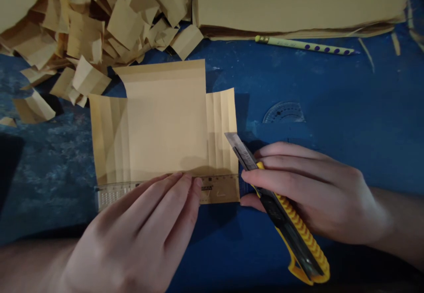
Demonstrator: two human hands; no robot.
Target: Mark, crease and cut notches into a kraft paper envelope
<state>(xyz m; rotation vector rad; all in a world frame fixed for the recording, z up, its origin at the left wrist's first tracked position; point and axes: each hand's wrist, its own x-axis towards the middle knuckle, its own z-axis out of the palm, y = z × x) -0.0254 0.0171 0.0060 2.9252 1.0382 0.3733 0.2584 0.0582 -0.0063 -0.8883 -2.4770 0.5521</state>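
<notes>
A brown paper sheet (165, 116) with its top corners cut out lies on the blue surface, creased in strips down both sides. Across its lower part runs a clear plastic ruler (220, 187). My left hand (142, 227) presses down on the ruler, fingers held together, hiding its middle. In my right hand (311, 187) is a yellow utility knife (291, 231), its blade out and pointing up and left over the sheet's right edge. The right thumb and fingertips are beside the sheet's lower right corner; whether they touch it I cannot tell.
Cut brown paper scraps (126, 24) heap at the upper left. A stack of brown paper (298, 1) lies at the back, with a pale green pencil (304, 46) along its front edge. A clear protractor (284, 112) rests beyond my right hand.
</notes>
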